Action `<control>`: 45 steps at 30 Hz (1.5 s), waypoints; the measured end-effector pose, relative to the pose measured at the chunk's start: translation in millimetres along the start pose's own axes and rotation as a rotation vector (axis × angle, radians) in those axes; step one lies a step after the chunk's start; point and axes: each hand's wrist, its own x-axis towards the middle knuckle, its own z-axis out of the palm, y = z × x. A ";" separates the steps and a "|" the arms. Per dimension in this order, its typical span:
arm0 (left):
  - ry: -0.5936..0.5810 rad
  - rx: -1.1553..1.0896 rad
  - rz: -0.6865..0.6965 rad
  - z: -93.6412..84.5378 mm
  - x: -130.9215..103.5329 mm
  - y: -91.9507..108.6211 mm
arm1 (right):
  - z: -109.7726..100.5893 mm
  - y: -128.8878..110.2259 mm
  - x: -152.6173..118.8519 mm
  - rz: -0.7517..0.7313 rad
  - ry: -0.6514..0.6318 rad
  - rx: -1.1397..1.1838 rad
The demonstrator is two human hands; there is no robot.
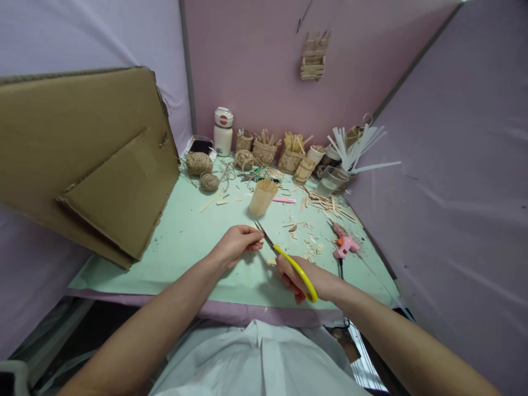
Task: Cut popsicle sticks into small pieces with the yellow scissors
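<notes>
My right hand [292,274] grips a pair of scissors [296,268] with yellow handles; a red part shows under the fingers. Their slim blades point away from me and up to the left, just beside the fingertips of my left hand [243,242]. Thumb and fingers of that hand are pinched together; whatever lies between them is too small to make out. Beyond the blade tips stands a round cup of pale wooden sticks [263,199], apart from both hands. Under and beside my right hand lie wood scraps [313,250].
A pink glue gun [345,243] with a cord lies at the right. Several stick-filled holders [292,159], twine balls [198,163] and a white bottle [223,137] line the back. Loose sticks [328,203] spread at the right. Large cardboard [103,165] leans at the left.
</notes>
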 end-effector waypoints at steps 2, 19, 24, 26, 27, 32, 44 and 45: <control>0.002 -0.006 -0.019 0.5 -0.4 1.0 | -0.4 1.7 0.7 0.001 0.004 -0.030; 0.013 -0.051 -0.110 -0.2 0.1 3.8 | -4.3 -3.0 -0.8 0.047 -0.002 -0.108; 0.029 -0.056 -0.138 -0.4 0.7 4.5 | -5.9 1.4 1.5 -0.006 -0.009 -0.110; 0.029 -0.051 -0.147 -0.4 0.6 5.1 | -6.8 3.6 2.2 -0.012 -0.014 -0.103; 0.030 -0.048 -0.148 -0.4 0.4 5.3 | -7.2 4.6 2.5 -0.011 -0.014 -0.100; 0.033 -0.032 -0.158 0.5 -0.2 6.6 | -8.1 6.4 3.9 -0.056 -0.031 -0.096; -0.381 0.270 -0.049 19.3 -13.6 -9.8 | -21.8 44.2 -32.8 -0.109 0.103 0.080; -0.464 0.295 -0.060 29.5 -15.8 -12.1 | -22.7 51.9 -36.8 -0.113 0.140 0.125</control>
